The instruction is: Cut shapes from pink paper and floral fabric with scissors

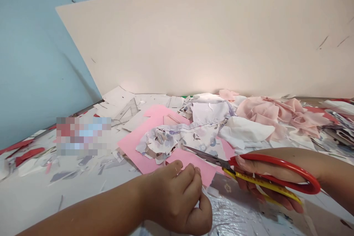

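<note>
Left hand (177, 199) nearest, fingers curled, tips pinching the lower edge of a pink paper sheet (143, 151). Right hand (265, 180) clenched on red-handled scissors (273, 175) with a yellow ruler-marked inner strip. Their steel blades (207, 157) point left, tips over the floral cloth (199, 138), just above the sheet's edge. Hands are close together, apart from each other.

Under both hands: a crinkled silver foil sheet (235, 215). Sheet lies flat on the white counter (41, 191), partly under the floral cloth. Left of it: red scraps (27, 156), grey-printed paper bits, and a pixelated patch (83, 136), contents unreadable.

Further back: white cloth (246, 131), crumpled pink fabric (276, 114) and a pile of white paper offcuts (118, 97). Beyond those, a beige board (193, 37) stands tilted against a pale blue wall (35, 62).
</note>
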The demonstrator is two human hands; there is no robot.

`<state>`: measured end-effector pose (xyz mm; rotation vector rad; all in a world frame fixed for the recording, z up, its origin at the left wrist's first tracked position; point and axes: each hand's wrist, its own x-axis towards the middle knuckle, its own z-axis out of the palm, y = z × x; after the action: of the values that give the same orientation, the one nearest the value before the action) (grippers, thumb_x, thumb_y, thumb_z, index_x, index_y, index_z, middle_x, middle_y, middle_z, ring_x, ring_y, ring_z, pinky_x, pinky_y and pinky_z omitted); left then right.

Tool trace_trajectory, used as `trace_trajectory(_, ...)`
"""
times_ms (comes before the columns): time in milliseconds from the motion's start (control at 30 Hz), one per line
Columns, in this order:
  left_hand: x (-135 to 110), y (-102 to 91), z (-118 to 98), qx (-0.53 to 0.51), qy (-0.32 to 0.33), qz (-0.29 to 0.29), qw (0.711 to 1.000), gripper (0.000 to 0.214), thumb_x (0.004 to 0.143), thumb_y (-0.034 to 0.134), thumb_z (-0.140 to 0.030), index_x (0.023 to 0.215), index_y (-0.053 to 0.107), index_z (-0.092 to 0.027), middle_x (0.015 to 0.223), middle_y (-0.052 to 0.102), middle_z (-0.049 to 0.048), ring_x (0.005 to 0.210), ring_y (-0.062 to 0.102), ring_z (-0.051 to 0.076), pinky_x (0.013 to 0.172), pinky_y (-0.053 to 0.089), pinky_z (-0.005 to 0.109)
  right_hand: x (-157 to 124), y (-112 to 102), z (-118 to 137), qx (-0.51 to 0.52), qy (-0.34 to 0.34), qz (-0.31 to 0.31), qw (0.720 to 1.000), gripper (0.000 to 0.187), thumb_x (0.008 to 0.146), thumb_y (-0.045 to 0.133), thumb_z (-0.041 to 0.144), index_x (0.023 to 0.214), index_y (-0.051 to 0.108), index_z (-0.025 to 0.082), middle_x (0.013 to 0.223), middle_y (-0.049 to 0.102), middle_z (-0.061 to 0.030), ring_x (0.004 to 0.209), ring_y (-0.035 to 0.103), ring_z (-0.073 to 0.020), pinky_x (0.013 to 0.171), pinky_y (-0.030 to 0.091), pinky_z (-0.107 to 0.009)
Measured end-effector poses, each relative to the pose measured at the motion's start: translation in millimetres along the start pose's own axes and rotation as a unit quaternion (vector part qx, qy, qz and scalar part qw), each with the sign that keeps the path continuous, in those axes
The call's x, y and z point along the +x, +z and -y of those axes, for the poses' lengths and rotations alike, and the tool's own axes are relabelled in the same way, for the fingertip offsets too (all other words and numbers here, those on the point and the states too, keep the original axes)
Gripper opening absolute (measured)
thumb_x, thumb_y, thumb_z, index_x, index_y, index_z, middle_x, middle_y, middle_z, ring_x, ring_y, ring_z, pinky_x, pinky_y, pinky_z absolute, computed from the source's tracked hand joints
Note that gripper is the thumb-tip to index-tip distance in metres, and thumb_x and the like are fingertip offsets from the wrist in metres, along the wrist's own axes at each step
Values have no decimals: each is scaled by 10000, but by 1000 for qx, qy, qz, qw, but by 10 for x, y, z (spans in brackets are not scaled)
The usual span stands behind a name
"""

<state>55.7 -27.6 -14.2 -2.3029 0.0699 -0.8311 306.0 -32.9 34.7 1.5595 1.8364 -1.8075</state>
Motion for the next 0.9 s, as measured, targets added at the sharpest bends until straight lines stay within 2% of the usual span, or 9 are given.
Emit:
trace_trajectory(167,0,-9,-5,0,-2,0,1000,65,649,543,-141,662,484,-162,679,677,107,663,622,237,475,424,311,74,-23,-15,1,-2,25,1000,730,725,135,739,831,503,117,604,523,-25,354,495,-71,328,381,-158)
trace_trajectory(333,6,-4,-12,2,-8,-6,1000,60,652,530,-149,655,473,-167,668,673,101,650,618,227,489,423,312,108,9,17,-15,-20,13,1000,715,713,140,751,789,486,129,543,484,0,327,468,-73,305,376,-165)
trace_trajectory(467,11,-2,-12,5,-12,-11,1000,56,650,526,-145,652,475,-167,662,675,99,641,618,222,483,421,305,127,-6,47,-32,14,43,998,709,676,140,780,718,450,144,470,487,-3,301,463,-87,301,386,-182)
trace_trajectory(533,12,-7,-9,6,-11,-10,1000,55,653,529,-152,652,476,-167,668,677,100,647,620,222,483,421,304,124,-19,44,-43,27,24,998,667,680,186,774,692,433,155,469,464,17,292,448,-82,279,373,-181)
trace_trajectory(667,-1,-8,-8,6,-3,-1,1000,64,657,539,-163,670,476,-169,680,678,95,653,620,220,497,428,309,94,-13,7,-60,-1,-23,998,587,750,236,699,692,447,154,438,421,41,275,404,-57,262,330,-144)
trace_trajectory(800,-16,5,-14,0,-7,3,1000,71,648,536,-153,665,468,-165,683,676,105,659,623,226,500,428,309,116,30,-51,30,-3,-10,1000,606,748,254,701,808,488,145,556,522,-10,362,490,-77,319,391,-166)
trace_trajectory(900,-14,5,-18,-2,-5,0,1000,75,641,536,-144,665,468,-164,675,675,105,653,621,226,491,423,307,161,56,-67,95,18,20,995,610,693,327,733,811,474,154,636,552,-33,448,553,-117,366,453,-226)
